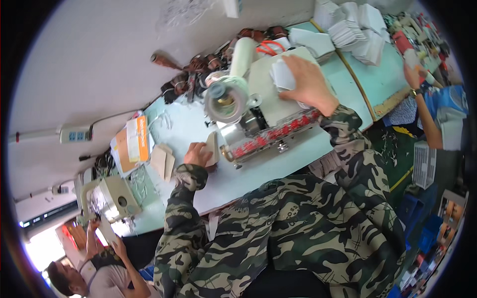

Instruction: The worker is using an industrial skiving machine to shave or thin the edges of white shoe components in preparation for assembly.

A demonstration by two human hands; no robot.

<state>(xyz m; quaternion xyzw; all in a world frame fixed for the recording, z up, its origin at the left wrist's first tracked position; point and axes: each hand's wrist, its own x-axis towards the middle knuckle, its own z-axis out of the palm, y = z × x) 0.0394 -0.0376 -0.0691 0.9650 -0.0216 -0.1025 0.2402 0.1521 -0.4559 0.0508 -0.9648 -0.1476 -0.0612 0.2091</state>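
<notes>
My left hand [197,155] is closed with its fingers against a small tan stack of flat pieces [212,149], at the left end of a bench machine. The machine [243,111] has a round clear-covered head and a front edge coated in patchy red. Over its pale flat top [266,67], my right hand [310,87] reaches across some white flat pieces [283,77]. Its thumb and fingers are spread apart above them, and the palm hides part of the pieces. More tan pieces [161,161] lie on the table left of my left hand.
White stacks [355,32] stand at the far right of the pale table [198,191]. Reddish-brown rolled bundles [198,64] line the wall behind the machine. An orange-and-white packet [136,139] lies left. Co-workers sit at lower left [109,275] and at right [442,114].
</notes>
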